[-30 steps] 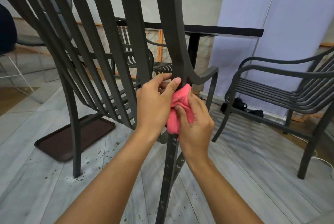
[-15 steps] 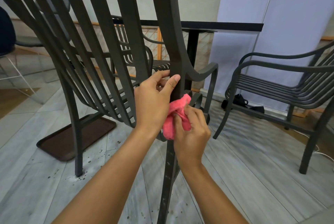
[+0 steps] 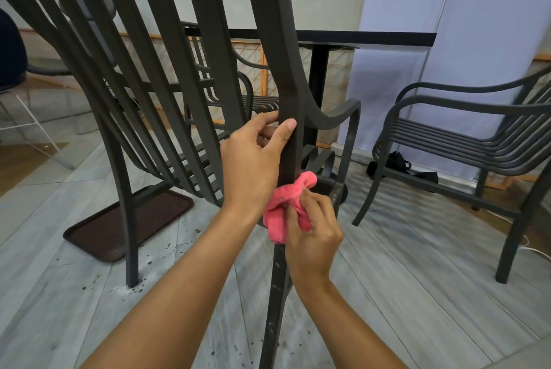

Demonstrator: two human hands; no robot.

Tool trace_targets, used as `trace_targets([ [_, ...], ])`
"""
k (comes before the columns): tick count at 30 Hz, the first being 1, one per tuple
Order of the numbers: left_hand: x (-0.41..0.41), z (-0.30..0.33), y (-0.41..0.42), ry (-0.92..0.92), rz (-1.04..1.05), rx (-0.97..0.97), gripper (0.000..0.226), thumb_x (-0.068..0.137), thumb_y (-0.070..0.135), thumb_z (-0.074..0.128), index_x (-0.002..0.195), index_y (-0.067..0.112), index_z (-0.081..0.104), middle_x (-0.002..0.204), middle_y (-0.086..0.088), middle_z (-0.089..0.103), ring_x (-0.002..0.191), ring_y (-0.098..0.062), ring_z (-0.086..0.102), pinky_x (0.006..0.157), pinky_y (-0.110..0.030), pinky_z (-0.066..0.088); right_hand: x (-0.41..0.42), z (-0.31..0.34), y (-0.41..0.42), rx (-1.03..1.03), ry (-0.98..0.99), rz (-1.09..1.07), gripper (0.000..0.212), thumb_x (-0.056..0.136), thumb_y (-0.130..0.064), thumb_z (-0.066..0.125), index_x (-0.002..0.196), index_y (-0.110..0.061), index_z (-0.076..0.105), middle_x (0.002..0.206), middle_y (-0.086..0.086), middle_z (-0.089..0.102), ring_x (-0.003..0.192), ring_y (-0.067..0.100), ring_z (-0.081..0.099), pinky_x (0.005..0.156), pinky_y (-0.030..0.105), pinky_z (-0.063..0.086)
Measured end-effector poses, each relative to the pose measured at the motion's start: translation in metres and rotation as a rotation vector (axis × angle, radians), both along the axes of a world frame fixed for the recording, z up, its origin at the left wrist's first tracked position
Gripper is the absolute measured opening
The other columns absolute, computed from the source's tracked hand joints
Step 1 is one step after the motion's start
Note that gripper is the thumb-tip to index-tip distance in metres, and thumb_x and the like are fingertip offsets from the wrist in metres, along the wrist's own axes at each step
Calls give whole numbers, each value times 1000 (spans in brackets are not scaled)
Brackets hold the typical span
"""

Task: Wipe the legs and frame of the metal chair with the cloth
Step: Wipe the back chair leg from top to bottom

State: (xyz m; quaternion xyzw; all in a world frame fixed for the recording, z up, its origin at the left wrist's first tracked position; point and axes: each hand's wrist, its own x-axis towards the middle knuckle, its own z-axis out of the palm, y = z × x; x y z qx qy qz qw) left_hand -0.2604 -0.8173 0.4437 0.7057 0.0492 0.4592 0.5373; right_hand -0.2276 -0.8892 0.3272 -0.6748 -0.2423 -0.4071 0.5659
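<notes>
A brown tray (image 3: 119, 225) is seen on the floor at left, behind the metal chair (image 3: 167, 76). The chair's rear upright is gripped by the left hand (image 3: 253, 166), thumb across its face. Just below, a pink cloth (image 3: 283, 210) is pinched in the right hand (image 3: 313, 237) and pressed against the frame. No legible writing is seen.

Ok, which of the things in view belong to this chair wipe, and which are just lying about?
In the job:
pink cloth
near chair's rear leg
right hand, gripping the cloth
left hand, holding the frame

Lying about:
brown tray
black table
second chair
black strap
</notes>
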Motion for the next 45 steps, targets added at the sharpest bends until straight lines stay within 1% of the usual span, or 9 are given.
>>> trace_targets([
  [7, -4, -2, 5, 71, 67, 128, 32, 84, 34, 66, 110, 17, 68, 80, 9, 68, 75, 0, 64, 74, -23, 57, 5, -1, -18, -104, -55, 59, 23, 76, 2, 67, 99, -2, 67, 92, 9, 61, 86, 6, 55, 76, 13, 48],
  [14, -6, -3, 13, 187, 30, 203, 22, 85, 37, 64, 98, 22, 72, 70, 14, 68, 65, 1, 64, 71, -25, 56, 10, 21, -37, -347, -479, -80, 25, 98, -14, 47, 114, -1, 61, 112, 12, 48, 95, 28, 56, 80, 33, 52],
  [18, -8, -1, 16, 230, 22, 249, 20, 86, 41, 62, 89, 25, 73, 66, 19, 63, 68, 10, 60, 65, -8, 47, 18, 36, -22, -574, -633, -236, 28, 92, -14, 59, 116, 0, 63, 125, 12, 45, 115, 28, 45, 98, 35, 42],
  [21, -10, -3, 16, 274, -2, 269, 24, 89, 44, 55, 90, 27, 72, 71, 14, 66, 69, 10, 59, 67, -7, 44, 23, 33, -19, -722, -675, -311, 27, 96, -16, 51, 118, -5, 62, 133, 12, 53, 127, 27, 40, 107, 41, 32],
  [26, -12, -18, 11, 352, -41, 272, 36, 92, 45, 48, 108, 19, 68, 92, 4, 71, 90, -4, 63, 79, -14, 46, 26, 20, -27, -1021, -761, -366, 32, 90, -11, 46, 118, -7, 62, 129, 12, 57, 130, 27, 43, 111, 49, 23],
  [31, -7, -36, 4, 254, -7, 214, 32, 89, 39, 56, 110, 17, 67, 94, 10, 68, 88, 3, 62, 80, -9, 46, 27, 2, -33, -1221, -798, -355, 41, 85, -12, 42, 122, -10, 60, 129, 8, 58, 130, 27, 42, 112, 51, 8],
  [36, 0, -42, 1, 212, 11, 124, 36, 81, 39, 65, 106, 14, 69, 93, 5, 71, 87, 0, 65, 81, -18, 53, 31, -4, -34, -1169, -813, -308, 39, 87, -10, 37, 115, -10, 65, 122, 7, 63, 124, 25, 50, 113, 49, 12],
  [40, 5, -45, -2, 202, 15, 79, 30, 78, 39, 68, 97, 17, 72, 84, 7, 72, 82, 0, 67, 80, -26, 56, 38, -18, -39, -1034, -818, -287, 30, 86, -12, 49, 109, -14, 68, 118, 3, 66, 118, 20, 56, 111, 44, 17],
  [45, 12, -50, -6, 169, 8, 26, 30, 76, 40, 71, 94, 17, 73, 80, 6, 73, 79, -3, 68, 78, -34, 58, 48, -36, -46, -977, -779, -226, 31, 83, -14, 61, 114, -13, 65, 122, 4, 63, 124, 20, 45, 108, 44, 22],
])
